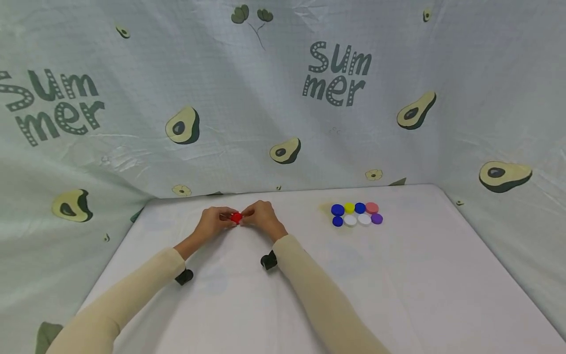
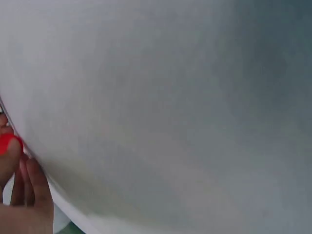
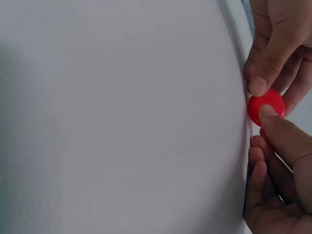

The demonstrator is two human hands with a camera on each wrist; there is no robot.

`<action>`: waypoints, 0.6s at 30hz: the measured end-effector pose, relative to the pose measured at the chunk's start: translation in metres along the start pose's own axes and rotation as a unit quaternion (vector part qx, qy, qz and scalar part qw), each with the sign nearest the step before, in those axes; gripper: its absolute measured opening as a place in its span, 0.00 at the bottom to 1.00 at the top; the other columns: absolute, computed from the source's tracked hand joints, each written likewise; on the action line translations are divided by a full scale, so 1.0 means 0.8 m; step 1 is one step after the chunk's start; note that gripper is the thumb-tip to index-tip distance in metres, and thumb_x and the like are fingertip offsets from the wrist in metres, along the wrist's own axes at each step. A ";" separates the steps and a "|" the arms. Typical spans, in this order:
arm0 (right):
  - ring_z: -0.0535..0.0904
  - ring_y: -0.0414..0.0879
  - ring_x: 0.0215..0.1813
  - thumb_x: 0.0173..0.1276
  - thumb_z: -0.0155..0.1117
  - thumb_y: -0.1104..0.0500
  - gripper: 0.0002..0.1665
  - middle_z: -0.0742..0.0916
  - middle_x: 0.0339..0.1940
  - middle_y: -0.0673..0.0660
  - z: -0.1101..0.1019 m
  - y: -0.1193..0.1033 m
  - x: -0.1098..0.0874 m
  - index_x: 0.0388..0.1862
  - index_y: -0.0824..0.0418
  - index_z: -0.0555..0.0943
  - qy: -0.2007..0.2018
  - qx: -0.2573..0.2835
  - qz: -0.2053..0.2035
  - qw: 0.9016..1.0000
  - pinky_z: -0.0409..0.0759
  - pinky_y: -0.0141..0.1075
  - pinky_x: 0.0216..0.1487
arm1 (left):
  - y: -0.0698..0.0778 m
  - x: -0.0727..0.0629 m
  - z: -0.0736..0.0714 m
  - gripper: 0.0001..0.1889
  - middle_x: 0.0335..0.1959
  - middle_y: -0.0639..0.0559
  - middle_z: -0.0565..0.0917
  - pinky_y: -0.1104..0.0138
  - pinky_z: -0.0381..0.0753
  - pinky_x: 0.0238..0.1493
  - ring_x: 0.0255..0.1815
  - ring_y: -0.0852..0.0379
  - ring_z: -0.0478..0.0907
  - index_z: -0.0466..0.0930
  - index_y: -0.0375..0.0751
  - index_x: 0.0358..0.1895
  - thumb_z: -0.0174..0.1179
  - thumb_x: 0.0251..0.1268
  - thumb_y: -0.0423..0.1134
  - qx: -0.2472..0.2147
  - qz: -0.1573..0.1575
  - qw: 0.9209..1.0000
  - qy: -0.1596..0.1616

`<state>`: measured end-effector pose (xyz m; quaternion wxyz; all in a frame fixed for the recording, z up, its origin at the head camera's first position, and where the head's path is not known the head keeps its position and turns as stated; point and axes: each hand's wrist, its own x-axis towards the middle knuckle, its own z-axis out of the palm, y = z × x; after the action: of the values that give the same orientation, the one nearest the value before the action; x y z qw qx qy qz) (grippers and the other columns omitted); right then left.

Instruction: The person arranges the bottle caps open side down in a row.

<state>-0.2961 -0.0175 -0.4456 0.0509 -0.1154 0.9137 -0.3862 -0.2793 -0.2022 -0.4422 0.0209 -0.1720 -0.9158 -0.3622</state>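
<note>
Over the far left part of the table, both hands meet at a small red round cap [image 1: 236, 218]. My left hand [image 1: 211, 223] pinches it from the left, and my right hand [image 1: 264, 219] from the right. Up close in the right wrist view, the cap [image 3: 276, 101] is a flat red disc. The right thumb [image 3: 279, 127] lies across its face, while the left thumb's tip [image 3: 258, 86] is at its rim. At the lower left of the left wrist view, the left thumb partly covers the red cap [image 2: 8, 140].
On the white-covered table [image 1: 398, 275], several round caps sit in two rows at the far right: blue [image 1: 337, 210], yellow [image 1: 349, 207], pink [image 1: 372, 208], white [image 1: 364, 220] and purple [image 1: 377, 219]. A patterned cloth [image 1: 247, 162] hangs behind the table's back edge.
</note>
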 end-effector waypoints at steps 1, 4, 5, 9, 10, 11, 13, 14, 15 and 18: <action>0.81 0.40 0.50 0.62 0.78 0.53 0.15 0.92 0.42 0.47 -0.001 0.000 0.000 0.47 0.54 0.92 -0.005 0.002 0.000 1.000 0.80 0.30 0.50 | 0.000 -0.001 0.001 0.16 0.45 0.34 0.88 0.56 0.87 0.45 0.43 0.41 0.88 0.85 0.27 0.51 0.71 0.58 0.25 0.005 0.012 1.000 0.005; 0.81 0.41 0.54 0.63 0.78 0.51 0.15 0.91 0.45 0.46 -0.004 -0.001 -0.001 0.47 0.52 0.92 -0.023 0.013 -0.003 1.000 0.79 0.31 0.53 | 0.002 -0.004 0.003 0.15 0.43 0.34 0.87 0.56 0.88 0.44 0.42 0.41 0.88 0.86 0.25 0.47 0.72 0.55 0.21 0.010 0.037 0.999 0.007; 0.80 0.41 0.55 0.63 0.77 0.50 0.15 0.91 0.46 0.46 -0.006 -0.002 -0.002 0.48 0.52 0.92 -0.029 0.015 -0.005 0.999 0.78 0.32 0.54 | 0.003 -0.004 0.003 0.14 0.43 0.34 0.87 0.56 0.88 0.44 0.42 0.42 0.87 0.86 0.25 0.46 0.72 0.55 0.21 0.009 0.041 0.999 0.003; 0.81 0.41 0.56 0.63 0.78 0.52 0.18 0.91 0.48 0.47 -0.012 -0.002 -0.004 0.51 0.54 0.90 -0.053 0.022 -0.018 0.998 0.78 0.32 0.56 | 0.007 -0.008 0.001 0.14 0.43 0.36 0.88 0.54 0.87 0.47 0.43 0.43 0.88 0.86 0.27 0.46 0.73 0.55 0.23 0.003 0.029 0.999 -0.024; 0.82 0.41 0.54 0.62 0.78 0.53 0.19 0.91 0.48 0.48 -0.013 -0.001 -0.004 0.52 0.55 0.90 -0.059 0.020 -0.023 0.998 0.79 0.32 0.56 | 0.007 -0.008 0.000 0.15 0.44 0.37 0.88 0.55 0.87 0.47 0.44 0.44 0.88 0.86 0.28 0.47 0.73 0.55 0.24 0.003 0.023 0.999 -0.030; 0.82 0.41 0.53 0.62 0.78 0.54 0.20 0.91 0.47 0.48 -0.014 0.000 -0.004 0.53 0.55 0.89 -0.063 0.018 -0.029 0.997 0.79 0.31 0.54 | 0.007 -0.010 0.000 0.15 0.44 0.37 0.88 0.55 0.87 0.47 0.44 0.44 0.88 0.86 0.29 0.47 0.74 0.56 0.25 0.002 0.016 0.999 -0.036; 0.82 0.40 0.49 0.63 0.78 0.56 0.20 0.91 0.46 0.48 -0.013 0.004 -0.003 0.54 0.56 0.89 -0.071 0.010 -0.039 0.997 0.79 0.29 0.51 | 0.007 -0.011 -0.001 0.15 0.43 0.38 0.89 0.58 0.87 0.46 0.44 0.45 0.88 0.86 0.29 0.48 0.74 0.57 0.27 -0.006 -0.002 0.999 -0.045; 0.81 0.39 0.47 0.63 0.78 0.56 0.19 0.91 0.45 0.48 -0.013 0.006 -0.002 0.54 0.55 0.89 -0.073 0.004 -0.044 0.996 0.79 0.28 0.50 | 0.007 -0.012 0.000 0.15 0.43 0.38 0.89 0.60 0.87 0.45 0.44 0.46 0.88 0.86 0.29 0.49 0.73 0.58 0.28 -0.012 -0.009 0.999 -0.048; 0.81 0.38 0.46 0.63 0.78 0.56 0.19 0.91 0.45 0.48 -0.014 0.008 -0.002 0.54 0.55 0.89 -0.077 0.002 -0.047 0.996 0.78 0.28 0.49 | 0.007 -0.012 0.000 0.15 0.43 0.38 0.89 0.63 0.87 0.43 0.44 0.46 0.88 0.86 0.29 0.49 0.73 0.59 0.28 -0.019 -0.014 0.998 -0.050; 0.81 0.37 0.46 0.64 0.77 0.55 0.20 0.91 0.46 0.47 -0.016 0.014 0.000 0.55 0.56 0.88 -0.090 -0.002 -0.060 0.994 0.79 0.28 0.49 | 0.008 -0.013 0.002 0.15 0.42 0.38 0.89 0.69 0.85 0.38 0.43 0.47 0.88 0.85 0.28 0.50 0.71 0.61 0.28 -0.037 -0.023 0.998 -0.052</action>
<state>-0.3004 -0.0015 -0.4448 0.1094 -0.2039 0.8976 -0.3752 -0.2672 -0.1999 -0.4404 -0.0417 -0.1698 -0.9053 -0.3871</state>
